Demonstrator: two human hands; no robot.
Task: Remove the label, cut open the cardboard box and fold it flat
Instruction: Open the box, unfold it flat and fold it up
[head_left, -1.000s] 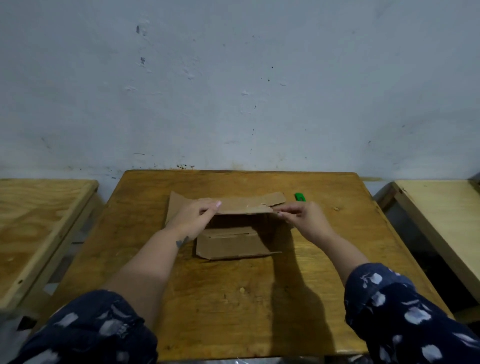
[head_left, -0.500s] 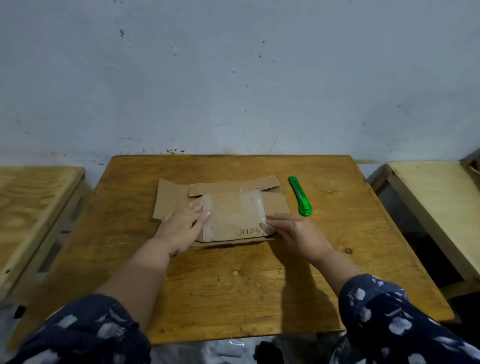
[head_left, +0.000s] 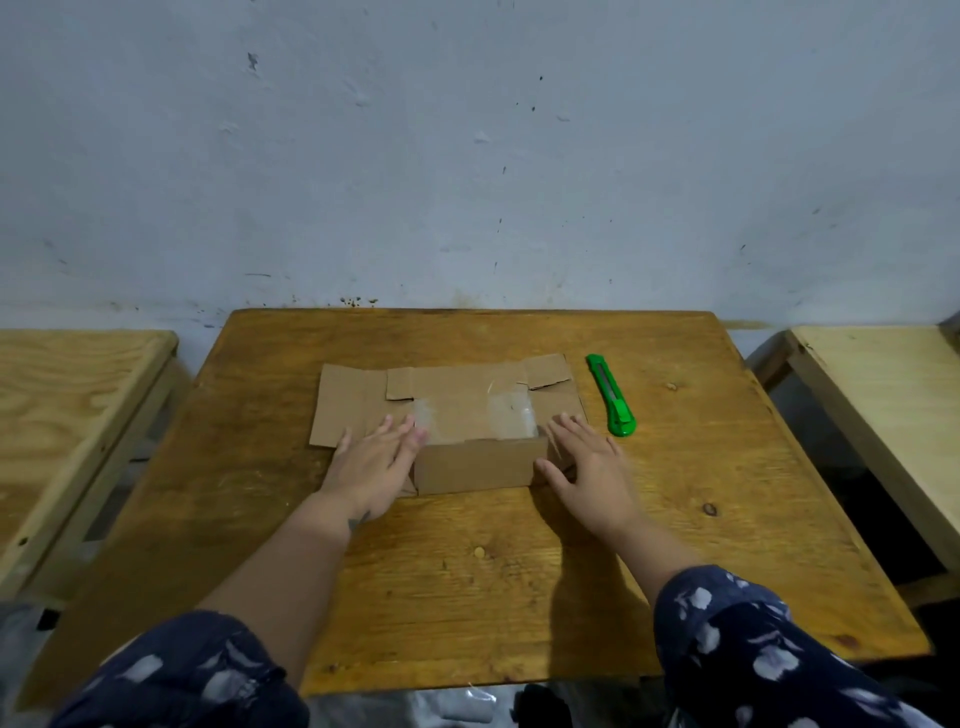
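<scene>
Cardboard box (head_left: 457, 410), flattened at mid-desk (head_left: 467, 571), light, stiff and springy at creases, smooth tape patches likely slippery: press on bare panel edges, left hand (head_left: 371, 462) and right hand (head_left: 589, 467) fingers spread, gripping nothing, cutter (head_left: 611, 395) right.

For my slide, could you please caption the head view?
Both hands press the flattened box on the table, cutter alongside.

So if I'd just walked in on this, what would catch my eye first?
Probably the flattened cardboard box in the middle of the wooden table, with the left hand and the right hand spread open on its near corners. Next comes the bright green utility knife, lying untouched on the table just right of the box.
</scene>
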